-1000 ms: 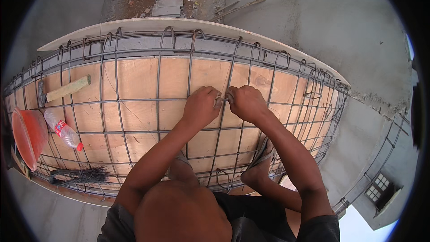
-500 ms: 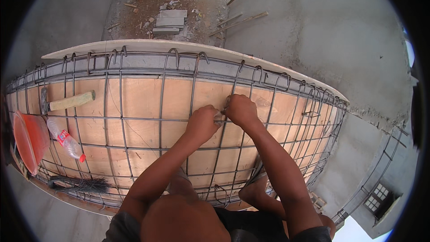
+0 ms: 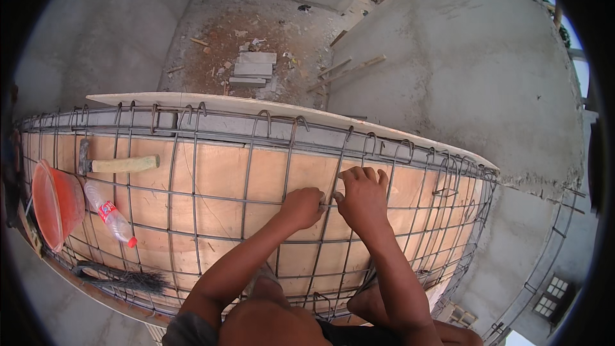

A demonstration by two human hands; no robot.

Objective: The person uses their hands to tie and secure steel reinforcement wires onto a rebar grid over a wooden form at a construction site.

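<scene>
A grid of steel reinforcing bars (image 3: 243,200) lies over plywood sheeting (image 3: 216,166). My left hand (image 3: 303,209) is closed at a bar crossing near the middle of the grid. What its fingers hold is hidden. Just to the right, on the other side of the same crossing, my right hand (image 3: 364,197) has its fingers and thumb apart. I see nothing held in it. A bundle of thin dark tie wires (image 3: 138,280) rests on the grid at the lower left.
To the left lie a hammer (image 3: 125,164) with a wooden handle, an orange-red plastic bucket (image 3: 50,205) and a clear bottle (image 3: 110,214) with a red cap. Hooked bar ends line the far edge beside a thin board (image 3: 256,102). Beyond it, the floor below holds grey blocks (image 3: 254,68).
My right hand has opened its fingers and come slightly away from the crossing. My left hand remains closed there. The whole view has shifted, showing more of the floor beyond.
</scene>
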